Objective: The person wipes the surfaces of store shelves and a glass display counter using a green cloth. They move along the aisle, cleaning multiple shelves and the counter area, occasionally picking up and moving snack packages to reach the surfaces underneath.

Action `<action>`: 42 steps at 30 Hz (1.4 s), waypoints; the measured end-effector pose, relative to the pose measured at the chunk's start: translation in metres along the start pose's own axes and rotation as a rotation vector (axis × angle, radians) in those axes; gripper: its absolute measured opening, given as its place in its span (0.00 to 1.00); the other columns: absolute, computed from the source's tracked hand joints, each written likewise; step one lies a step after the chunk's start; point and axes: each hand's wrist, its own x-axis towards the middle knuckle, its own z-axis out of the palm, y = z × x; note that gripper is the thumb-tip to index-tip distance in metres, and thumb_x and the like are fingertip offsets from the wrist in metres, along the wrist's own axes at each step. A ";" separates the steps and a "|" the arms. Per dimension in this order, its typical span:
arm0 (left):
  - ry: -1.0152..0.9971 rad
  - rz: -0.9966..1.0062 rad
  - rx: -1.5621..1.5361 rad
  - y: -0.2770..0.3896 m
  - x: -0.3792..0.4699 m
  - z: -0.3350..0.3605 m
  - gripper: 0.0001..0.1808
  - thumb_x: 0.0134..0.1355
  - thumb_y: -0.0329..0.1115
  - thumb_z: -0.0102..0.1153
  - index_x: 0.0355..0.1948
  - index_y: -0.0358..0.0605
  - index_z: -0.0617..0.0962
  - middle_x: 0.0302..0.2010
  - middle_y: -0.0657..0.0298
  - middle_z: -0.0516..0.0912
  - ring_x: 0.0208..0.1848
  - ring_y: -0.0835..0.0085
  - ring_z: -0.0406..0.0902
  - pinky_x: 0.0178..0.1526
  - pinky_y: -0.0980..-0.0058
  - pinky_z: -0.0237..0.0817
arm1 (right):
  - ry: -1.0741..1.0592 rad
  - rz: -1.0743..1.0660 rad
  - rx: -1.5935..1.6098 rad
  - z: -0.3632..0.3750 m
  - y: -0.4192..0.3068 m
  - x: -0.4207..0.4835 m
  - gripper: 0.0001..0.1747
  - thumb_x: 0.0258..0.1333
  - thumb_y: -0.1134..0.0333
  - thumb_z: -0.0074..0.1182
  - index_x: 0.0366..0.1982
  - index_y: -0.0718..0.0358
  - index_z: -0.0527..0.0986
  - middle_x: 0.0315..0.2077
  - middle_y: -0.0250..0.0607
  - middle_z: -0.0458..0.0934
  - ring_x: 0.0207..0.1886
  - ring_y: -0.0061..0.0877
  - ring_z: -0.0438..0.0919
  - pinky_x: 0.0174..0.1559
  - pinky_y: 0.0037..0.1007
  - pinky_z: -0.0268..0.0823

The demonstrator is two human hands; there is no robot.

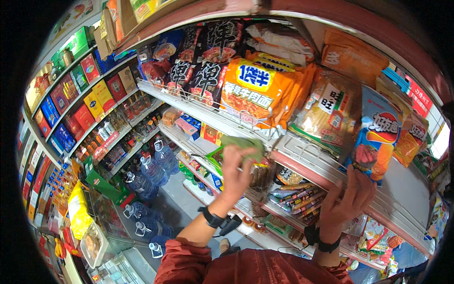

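My left hand (234, 174) is closed around a green cloth (248, 146), blurred by motion, at the front edge of the upper shelf (241, 129). Just above it stand orange packs of instant noodles (250, 96). My right hand (349, 202) is at the same shelf edge farther right, fingers spread, their tips at the lower edge of a blue snack bag (377, 131). No grip on that bag shows. Between the hands, a clear plastic pack of rice crackers (326, 110) sits on the shelf. Both wrists wear black straps.
Black noodle packs (207, 76) fill the shelf's left part. Lower shelves carry stick-shaped snack packs (298, 198) and other packets. Large water bottles (165, 156) stand on the floor at left, near a glass counter (122, 266). A wire guard (202, 104) runs along the upper shelf's front.
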 end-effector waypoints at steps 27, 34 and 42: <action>-0.004 0.315 0.157 0.086 -0.011 0.076 0.23 0.49 0.21 0.71 0.49 0.44 0.84 0.39 0.55 0.76 0.47 0.51 0.75 0.54 0.50 0.69 | -0.021 -0.143 0.088 -0.031 0.055 0.004 0.19 0.54 0.70 0.68 0.50 0.56 0.84 0.49 0.36 0.79 0.54 0.36 0.78 0.64 0.47 0.67; -0.002 0.363 0.120 0.076 -0.011 0.067 0.23 0.47 0.21 0.71 0.47 0.46 0.87 0.37 0.57 0.79 0.38 0.55 0.76 0.41 0.60 0.68 | -0.020 -0.148 0.055 -0.029 0.054 0.003 0.18 0.55 0.71 0.65 0.50 0.54 0.84 0.49 0.36 0.80 0.53 0.37 0.79 0.63 0.49 0.67; 0.096 0.219 -0.109 0.074 0.051 0.026 0.14 0.59 0.20 0.62 0.47 0.40 0.84 0.39 0.51 0.84 0.42 0.53 0.82 0.48 0.61 0.74 | -0.029 -0.130 0.068 -0.033 0.051 0.005 0.18 0.58 0.70 0.61 0.51 0.56 0.83 0.49 0.38 0.80 0.53 0.40 0.78 0.61 0.52 0.66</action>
